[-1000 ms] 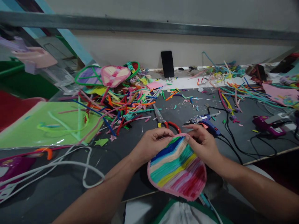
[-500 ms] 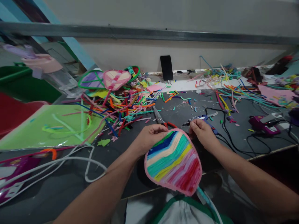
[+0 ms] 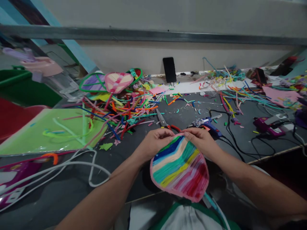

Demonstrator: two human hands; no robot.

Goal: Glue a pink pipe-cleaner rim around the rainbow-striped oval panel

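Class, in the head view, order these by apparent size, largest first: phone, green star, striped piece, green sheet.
1. Green sheet
2. Striped piece
3. Phone
4. Green star

Soft, fibrous, matt striped panel (image 3: 180, 169)

A handicraft workshop, by the look of it: the dark worktop (image 3: 52, 203) carries a heap of coloured pipe cleaners (image 3: 134, 111) left of centre, scissors (image 3: 162, 119) mid-frame and a blue glue gun (image 3: 212, 126) right of centre. Craft pieces show too: a striped panel (image 3: 179, 169), lower centre, and a pink-rimmed heart (image 3: 119, 82), upper left.
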